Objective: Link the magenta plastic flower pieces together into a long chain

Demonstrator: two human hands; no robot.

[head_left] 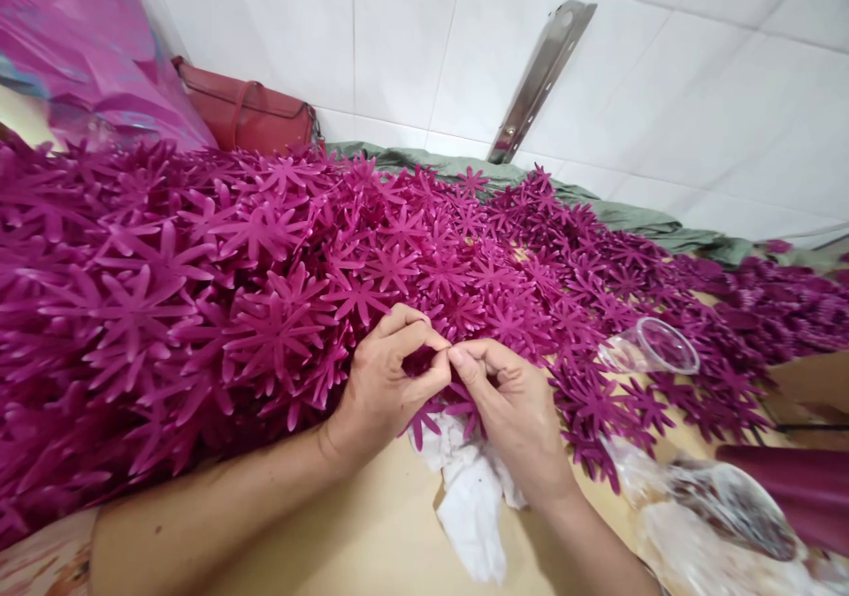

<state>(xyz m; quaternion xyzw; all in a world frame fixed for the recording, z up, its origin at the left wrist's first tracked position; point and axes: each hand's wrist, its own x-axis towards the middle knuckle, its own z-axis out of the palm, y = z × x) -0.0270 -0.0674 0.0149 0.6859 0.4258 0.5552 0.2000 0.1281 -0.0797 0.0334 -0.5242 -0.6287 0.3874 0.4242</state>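
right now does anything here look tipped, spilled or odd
The clear, round-rimmed plastic cup looks tipped among the magenta flower-shaped pieces: its rim faces mostly toward the picture's right rather than up. I can't see any spill around it.

From where I stand, the wall is white glazed tile in large panels, thin grout lines showing, with a slotted metal strip set aslant against it; fixed or leaning, I cannot tell. Rumpled green cloth runs along the wall's foot, behind a pale yellow table. Light: a small bright glint on the tiles at the top, with soft diagonal shadows towards the right.
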